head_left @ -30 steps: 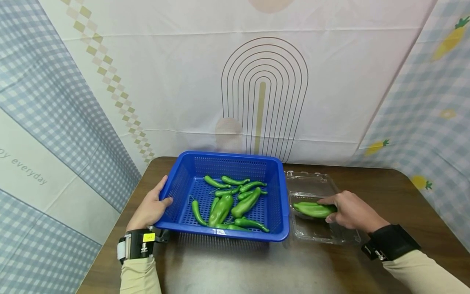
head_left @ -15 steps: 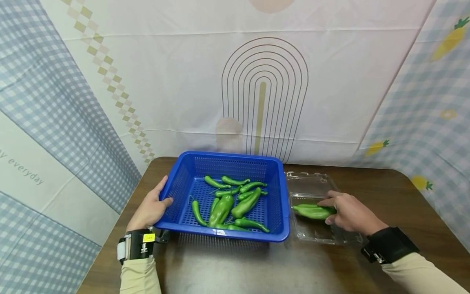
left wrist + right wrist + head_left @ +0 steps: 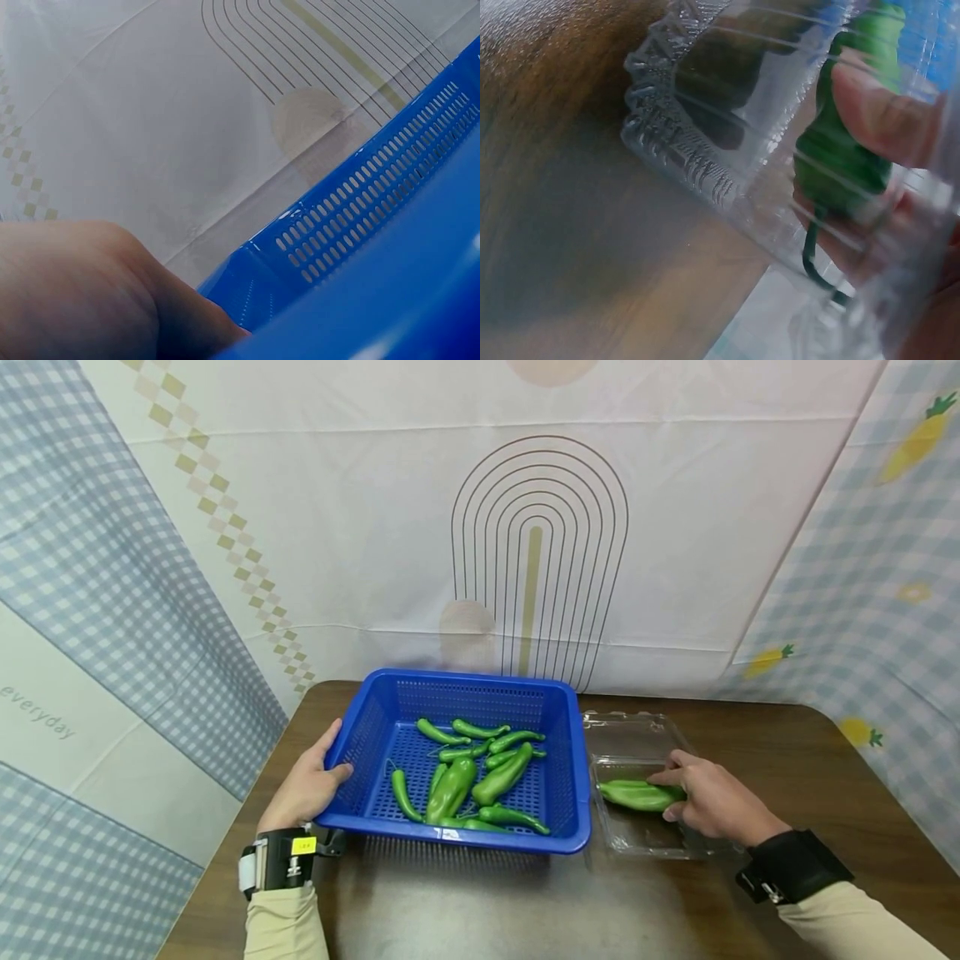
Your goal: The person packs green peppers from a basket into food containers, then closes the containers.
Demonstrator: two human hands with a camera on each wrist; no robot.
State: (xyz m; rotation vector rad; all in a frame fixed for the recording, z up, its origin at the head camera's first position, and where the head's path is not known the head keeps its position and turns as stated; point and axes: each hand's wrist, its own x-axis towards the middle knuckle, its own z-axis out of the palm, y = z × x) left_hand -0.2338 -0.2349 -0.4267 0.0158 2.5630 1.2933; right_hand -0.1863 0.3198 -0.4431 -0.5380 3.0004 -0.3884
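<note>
My left hand [image 3: 303, 787] holds the left side of a blue plastic basket [image 3: 480, 836], thumb over the rim and fingers along the outside. Several green peppers, some long and thin and two thicker ones [image 3: 453, 787], lie on the basket's perforated floor. To the right, my right hand [image 3: 716, 795] pinches a thick green pepper [image 3: 637, 795] between thumb and fingers, low inside a clear plastic clamshell box [image 3: 637, 839]. In the right wrist view, the pepper's curved stem [image 3: 810, 251] shows through the clear plastic wall, with the thumb [image 3: 877, 109] across the pepper's side.
The box's clear flap [image 3: 630, 732] lies folded back, close beside the basket. Both stand on a brown wooden table [image 3: 757, 735] with a shiny grey area [image 3: 480, 910] at the front. A printed white cloth [image 3: 375, 527] hangs behind the table.
My right hand and the pepper in it have moved slightly toward the front of the box. The left hand and the basket have stayed in place.
</note>
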